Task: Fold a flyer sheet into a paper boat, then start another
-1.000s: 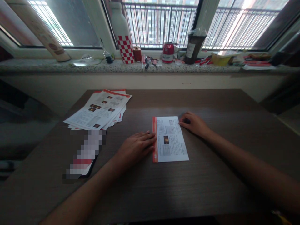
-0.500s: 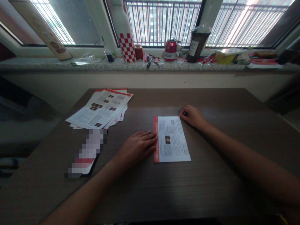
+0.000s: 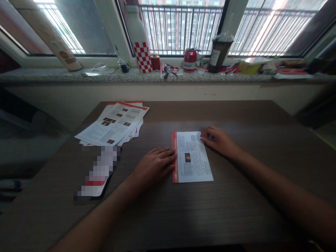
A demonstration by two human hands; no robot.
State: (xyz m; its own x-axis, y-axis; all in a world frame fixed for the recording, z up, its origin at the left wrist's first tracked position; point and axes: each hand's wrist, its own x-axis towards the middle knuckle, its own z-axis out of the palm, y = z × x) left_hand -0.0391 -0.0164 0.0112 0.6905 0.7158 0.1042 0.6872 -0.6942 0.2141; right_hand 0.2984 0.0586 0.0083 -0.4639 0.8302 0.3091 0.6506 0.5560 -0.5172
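Observation:
A printed sheet of paper [image 3: 195, 164] with an orange-red band along its left side lies flat on the table; it looks folded. My left hand [image 3: 157, 161] rests palm down with its fingers stretched out, the fingertips on the sheet's orange edge. At the upper part of the sheet's right edge is my right hand [image 3: 216, 140]. Its index finger and thumb curl towards each other, their tips at the paper's edge, with a small gap showing behind the tips. The other fingers of that hand are partly hidden.
A loose stack of printed sheets [image 3: 112, 124] lies at the table's [image 3: 162, 217] back left. Below it is a phone-like object [image 3: 98, 175], blurred by pixels. On the windowsill [image 3: 105, 77] stand a checkered bottle [image 3: 143, 57], a red can [image 3: 189, 61] and a dark cup [image 3: 219, 54].
My right hand has moved slightly down along the sheet's right edge, from its top corner. My left hand has stayed on the orange edge. The view has tilted up a little.

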